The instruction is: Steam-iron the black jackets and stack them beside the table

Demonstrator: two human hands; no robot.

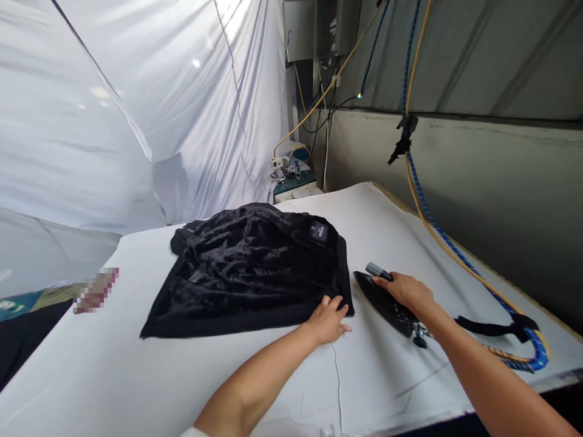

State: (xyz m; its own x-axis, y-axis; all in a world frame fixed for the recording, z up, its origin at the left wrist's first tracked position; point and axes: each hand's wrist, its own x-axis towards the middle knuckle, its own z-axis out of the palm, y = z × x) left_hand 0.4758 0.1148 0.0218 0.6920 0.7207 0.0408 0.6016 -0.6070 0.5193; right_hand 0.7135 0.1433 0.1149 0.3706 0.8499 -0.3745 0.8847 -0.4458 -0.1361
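Observation:
A black garment (259, 273) with a plush, shiny lining lies spread on the white-covered table (218, 382). A dark label (317, 232) with pale lettering sits near its upper right edge. Fingers spread, my left hand (328, 318) rests at the garment's lower right corner. My right hand (412, 292) is wrapped round the handle of a black steam iron (385, 306), just right of the garment. The iron's tip points toward the garment's right edge, a little apart from it. Beneath my right palm, part of the handle is hidden.
A blue hose (437, 224) and a yellow cord (421, 212) hang from above and loop behind the iron. White sheeting (136, 109) hangs at the left and back. Small equipment (285, 167) stands beyond the table's far edge. A blurred-out patch (96, 291) covers something at the left.

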